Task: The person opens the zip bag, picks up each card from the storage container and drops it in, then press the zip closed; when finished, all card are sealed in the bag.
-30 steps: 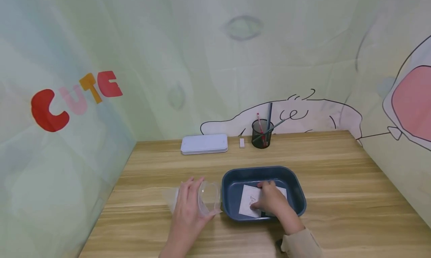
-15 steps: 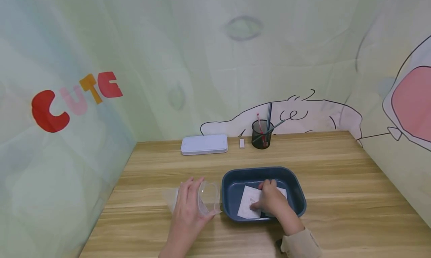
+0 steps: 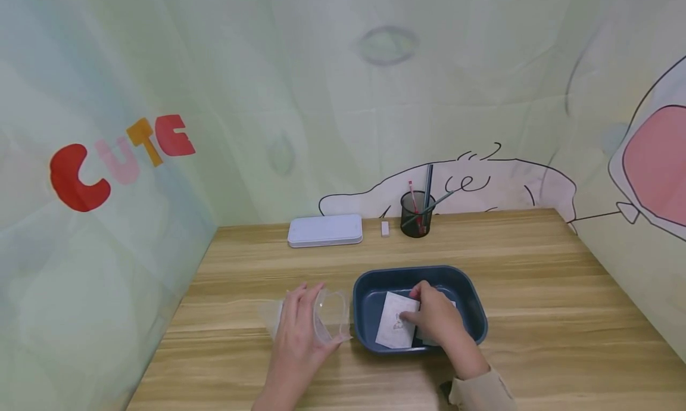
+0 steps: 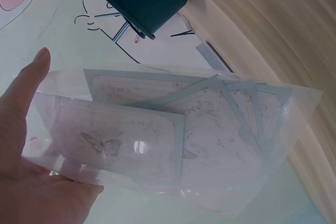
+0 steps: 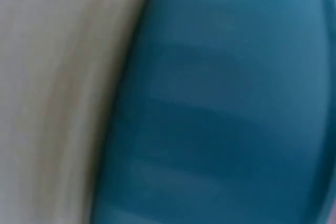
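Right grip [image 3: 438, 317] pinches card [image 3: 395, 330] near its far right corner inside tray [image 3: 371, 304], left grip [image 3: 297, 333] holds bag [image 3: 332, 315] beside the tray; card likely light, stiffish, easily creased, best taken by edges, bag probably slick, floppy

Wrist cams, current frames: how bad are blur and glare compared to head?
Right wrist: heavily blurred, the tray just a blue expanse with soft light and dark bands; left wrist: white glare spot on the clear bag, cards hazy and low-contrast; head: clearest of the three, diffuse light, soft shadow on the table along the tray's near side.
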`<state>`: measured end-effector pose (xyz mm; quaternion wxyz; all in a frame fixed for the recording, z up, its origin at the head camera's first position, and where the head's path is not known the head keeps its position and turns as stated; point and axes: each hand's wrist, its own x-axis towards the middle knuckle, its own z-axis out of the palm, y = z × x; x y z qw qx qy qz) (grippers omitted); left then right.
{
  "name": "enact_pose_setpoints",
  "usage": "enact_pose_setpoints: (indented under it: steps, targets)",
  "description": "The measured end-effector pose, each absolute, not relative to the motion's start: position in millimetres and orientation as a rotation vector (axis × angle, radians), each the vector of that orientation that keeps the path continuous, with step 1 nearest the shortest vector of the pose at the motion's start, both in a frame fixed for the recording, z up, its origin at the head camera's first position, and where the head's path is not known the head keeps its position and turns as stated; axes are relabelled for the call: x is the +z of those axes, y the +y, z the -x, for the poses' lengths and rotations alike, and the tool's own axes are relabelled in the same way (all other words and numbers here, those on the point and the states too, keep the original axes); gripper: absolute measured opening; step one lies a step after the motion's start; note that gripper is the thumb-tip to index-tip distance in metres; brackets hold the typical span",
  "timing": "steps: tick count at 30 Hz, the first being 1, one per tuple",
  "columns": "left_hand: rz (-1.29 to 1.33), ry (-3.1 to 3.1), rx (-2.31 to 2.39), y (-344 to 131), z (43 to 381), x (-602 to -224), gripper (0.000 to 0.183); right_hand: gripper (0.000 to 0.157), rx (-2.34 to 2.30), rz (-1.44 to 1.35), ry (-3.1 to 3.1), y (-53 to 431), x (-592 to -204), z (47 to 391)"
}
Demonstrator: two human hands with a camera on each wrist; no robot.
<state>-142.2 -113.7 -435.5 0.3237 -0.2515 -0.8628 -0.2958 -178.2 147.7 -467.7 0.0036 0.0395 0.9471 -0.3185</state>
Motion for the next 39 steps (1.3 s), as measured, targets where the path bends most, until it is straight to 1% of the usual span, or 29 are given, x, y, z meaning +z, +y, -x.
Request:
enact_pose_setpoints:
  steps: [4, 7, 18, 25, 39]
  targets:
    - [0.655, -2.271, -0.771, -113.8, 142.1, -435.3, 0.097, 0.021, -1.036, -0.109, 2.989, 148.9, -459.7, 177.0]
    - [0.652, -2.28, -0.766, -114.0, 142.2, -435.5, 0.097, 0.016, -1.059, -0.101, 2.984, 148.4, -453.5, 176.1]
    - [0.643, -2.272, -0.763, -113.9, 142.6, -437.0, 0.096, 0.013, -1.084, -0.009, 2.946, 148.6, -431.7, 166.4]
    - [0.635, -2.286, -0.759, -113.7, 142.1, -436.7, 0.098, 0.006, -1.078, 0.024, 2.932, 149.1, -425.8, 161.4]
    - [0.632, -2.29, -0.768, -113.0, 141.3, -434.6, 0.097, 0.008, -1.379, 0.013, 2.918, 151.5, -414.3, 151.5]
